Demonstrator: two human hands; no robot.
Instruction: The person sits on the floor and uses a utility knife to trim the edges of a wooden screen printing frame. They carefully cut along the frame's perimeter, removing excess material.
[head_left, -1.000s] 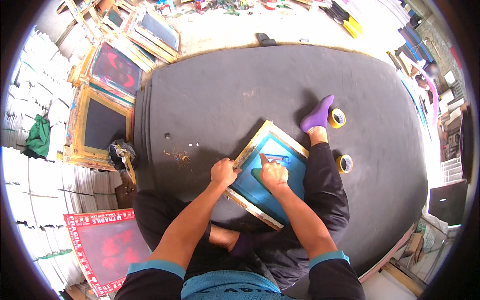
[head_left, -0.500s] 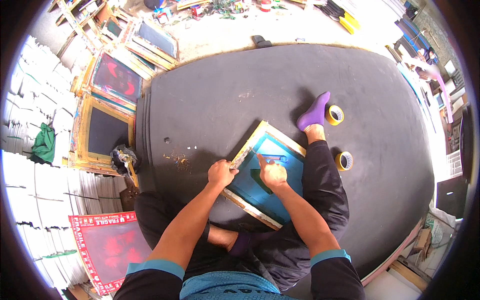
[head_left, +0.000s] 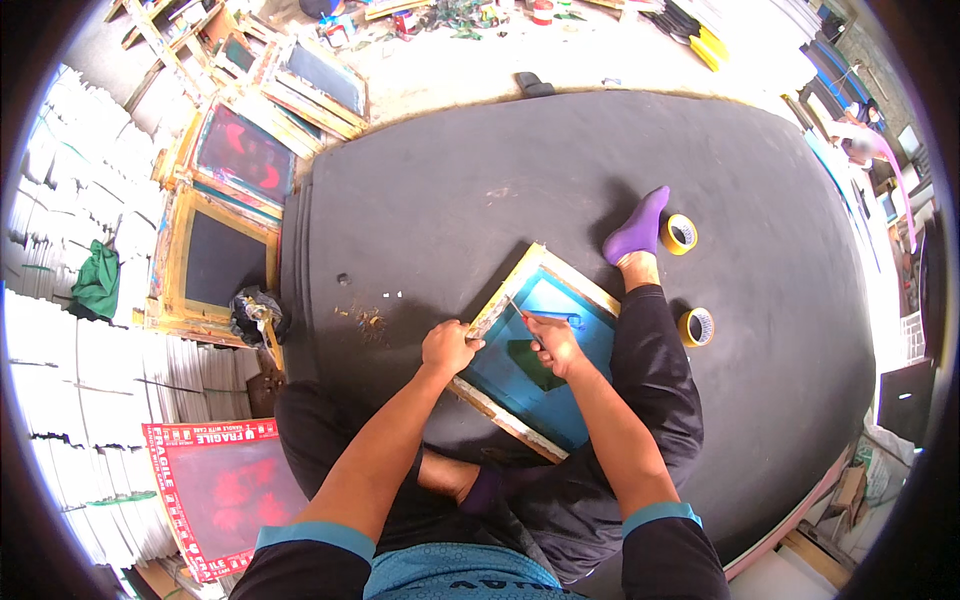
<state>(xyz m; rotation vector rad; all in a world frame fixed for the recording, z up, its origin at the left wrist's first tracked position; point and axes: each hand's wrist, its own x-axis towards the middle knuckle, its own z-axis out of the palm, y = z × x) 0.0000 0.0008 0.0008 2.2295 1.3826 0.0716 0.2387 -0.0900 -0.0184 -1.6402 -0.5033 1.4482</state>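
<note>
A wooden screen-printing frame [head_left: 500, 412] with a blue mesh lies on a dark mat [head_left: 450, 200], propped against my right leg. My left hand [head_left: 448, 347] grips the frame's left wooden edge. My right hand [head_left: 553, 343] rests on the blue mesh and holds a thin red-handled tool whose tip points at the frame's inner left edge. My purple-socked right foot [head_left: 636, 228] lies past the frame's far corner. I sit on the mat with my left leg folded under me.
Two yellow tape rolls [head_left: 681, 234] [head_left: 696, 326] lie right of my leg. Several more wooden screen frames [head_left: 215, 260] lean at the mat's left, beside stacks of white sheets [head_left: 60, 200]. A red printed screen [head_left: 215, 490] lies at lower left. A dark rag bundle [head_left: 252, 312] sits by the mat edge.
My right hand has shifted slightly up the mesh toward the frame's left edge with the tool. My left hand keeps its hold on the frame.
</note>
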